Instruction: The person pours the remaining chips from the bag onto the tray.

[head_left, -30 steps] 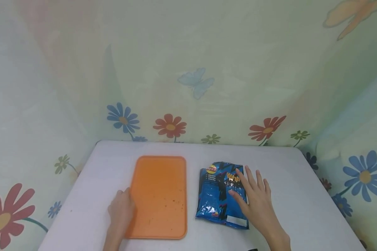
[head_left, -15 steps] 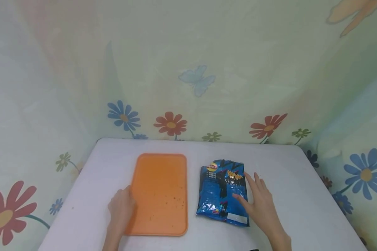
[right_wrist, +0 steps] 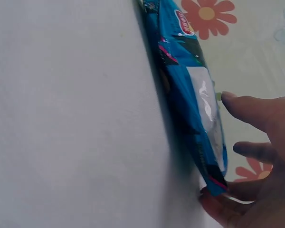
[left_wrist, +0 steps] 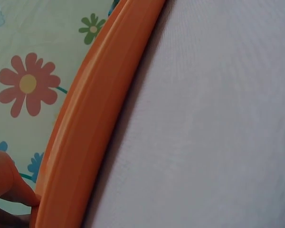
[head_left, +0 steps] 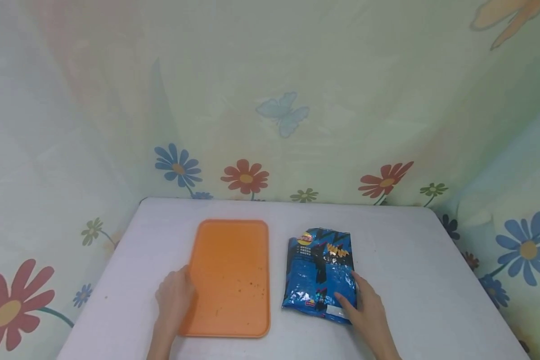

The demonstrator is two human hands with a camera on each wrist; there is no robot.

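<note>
An orange tray [head_left: 229,280] lies on the white table at left of centre, dark crumbs on its right half. My left hand [head_left: 174,297] grips its left rim; in the left wrist view finger and thumb [left_wrist: 12,183] meet that rim at the lower left. Right of the tray lies a blue chip bag [head_left: 317,275], flat with its printed face up. My right hand [head_left: 370,312] is at the bag's lower right side, thumb over the front and fingers along the edge. In the right wrist view the bag's corner [right_wrist: 216,185] touches the lower fingers, while the thumb [right_wrist: 251,108] stands off.
The white table [head_left: 414,270] extends right of the bag and behind both things. A flowered cloth backdrop [head_left: 279,70] encloses its back and sides.
My right hand has come down and toward me, from over the bag's upper right to its lower right corner. My left hand keeps its grip on the tray. Tray and bag stay put.
</note>
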